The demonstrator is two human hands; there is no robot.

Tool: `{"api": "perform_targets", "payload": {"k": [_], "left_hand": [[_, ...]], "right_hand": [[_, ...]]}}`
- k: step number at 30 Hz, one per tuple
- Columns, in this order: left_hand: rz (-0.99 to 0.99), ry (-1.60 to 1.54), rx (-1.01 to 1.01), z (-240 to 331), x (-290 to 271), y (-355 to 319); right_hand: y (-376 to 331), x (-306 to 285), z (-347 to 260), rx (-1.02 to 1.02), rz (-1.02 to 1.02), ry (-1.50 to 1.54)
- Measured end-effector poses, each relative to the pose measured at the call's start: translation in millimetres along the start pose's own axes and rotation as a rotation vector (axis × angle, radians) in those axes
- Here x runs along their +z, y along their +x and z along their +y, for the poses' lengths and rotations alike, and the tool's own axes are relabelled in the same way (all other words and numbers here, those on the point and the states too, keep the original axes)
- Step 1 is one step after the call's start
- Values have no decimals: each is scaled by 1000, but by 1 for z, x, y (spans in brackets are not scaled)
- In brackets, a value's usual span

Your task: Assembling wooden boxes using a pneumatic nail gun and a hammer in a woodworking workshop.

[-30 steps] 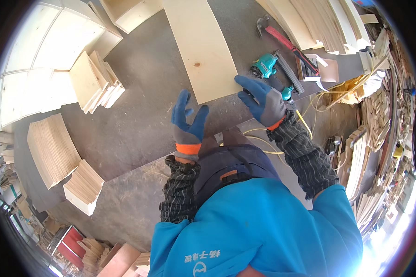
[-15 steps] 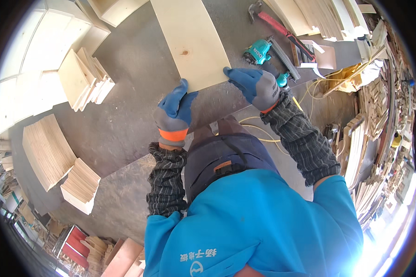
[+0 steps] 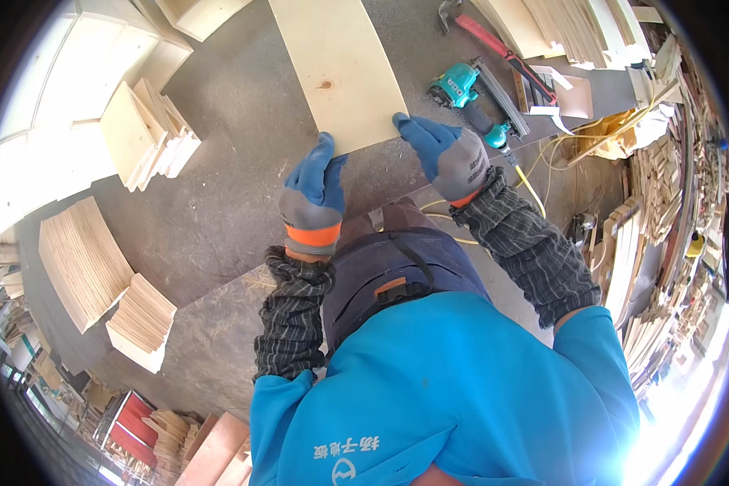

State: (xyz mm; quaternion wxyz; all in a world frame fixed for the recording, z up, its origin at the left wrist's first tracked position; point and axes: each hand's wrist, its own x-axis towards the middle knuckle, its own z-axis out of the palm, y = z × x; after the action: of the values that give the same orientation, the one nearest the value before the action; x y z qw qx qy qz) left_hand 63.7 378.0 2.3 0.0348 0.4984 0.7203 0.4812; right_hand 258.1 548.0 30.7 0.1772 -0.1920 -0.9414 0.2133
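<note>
A long pale wooden board [image 3: 344,77] with a small knot stretches away from me over the dark worktable [image 3: 227,154]. Its near left corner is in my left hand [image 3: 314,185], gloved in blue and grey, thumb and fingers closed at the edge. At the near right corner my right hand [image 3: 445,154], in a matching glove, grips the board's side edge. The board's far end runs out of the picture at the top. Right of my right hand lie a teal nail gun [image 3: 466,93] and a hammer [image 3: 502,50] with a red and black handle.
Stacked thin boards [image 3: 85,263] stand at the left, with a shorter stack [image 3: 142,320] beside them. Pale wooden boxes [image 3: 73,81] fill the far left. More boards [image 3: 559,28] lie at the far right. A yellow air hose [image 3: 530,190] hangs from the nail gun past the table edge.
The board's near end has shifted slightly to the right. My left hand has moved a little to the right with it, while my right hand has turned slightly at its corner.
</note>
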Motion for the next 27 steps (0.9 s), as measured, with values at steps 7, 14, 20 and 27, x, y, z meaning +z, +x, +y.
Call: {"api": "perform_targets", "payload": {"k": [7,14,20,27], "left_hand": [[-27,-31,-28,-7,-3,-6],[-121,146,34,8,-12,10],[-275,235,9,25,-24,22],[-183,70,-70,12,-19,13]], "right_hand": [[1,1,-7,57,44,53],[-7,18,-1,64,180,143],[-12,22,-11,143,218,115],[-7,8,-22,112,77,-44]]}}
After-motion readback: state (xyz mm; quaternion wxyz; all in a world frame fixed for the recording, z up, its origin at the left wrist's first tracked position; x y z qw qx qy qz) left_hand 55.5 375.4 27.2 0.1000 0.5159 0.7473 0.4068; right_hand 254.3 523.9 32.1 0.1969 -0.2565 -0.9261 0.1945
